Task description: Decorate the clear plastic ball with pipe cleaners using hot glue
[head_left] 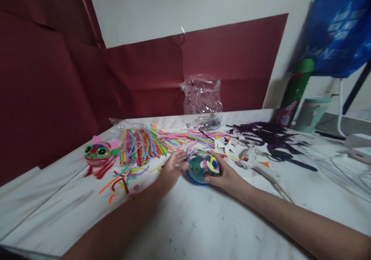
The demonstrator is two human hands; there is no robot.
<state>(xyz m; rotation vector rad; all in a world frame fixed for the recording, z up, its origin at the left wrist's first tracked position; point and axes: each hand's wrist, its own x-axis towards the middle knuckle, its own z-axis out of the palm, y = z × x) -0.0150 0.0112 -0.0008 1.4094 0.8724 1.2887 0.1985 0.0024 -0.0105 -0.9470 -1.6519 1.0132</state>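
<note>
In the head view, a dark green, glossy round piece with a blue rim (197, 173) sits at the middle of the frame, just above the white marble-patterned bench (199, 221) or resting on it — which, I cannot tell. A yellow, white and blue eye shape (214, 165) marks its right side. The right hand (219, 173) has its grip around that side, thumb low in front and fingers behind. The left hand (174, 167) is at the other side, its grip loose and wide, fingers spread; whether it touches the piece is unclear.

Left of centre lies a clear plastic bag of multicoloured fuzzy stems (136, 146), with short cut coloured pieces (123, 180) below it. Farther left is a red round mask-like figure with green-ringed eyes and pink ears (100, 153). Right of the hands lie a white glue gun (262, 171) and dark-handled scissors (292, 160) — dark purple stringy strands (262, 134) spread above them. A crumpled clear plastic bag (203, 93) stands at upper centre, before a dark red paper sheet (234, 62).
</note>
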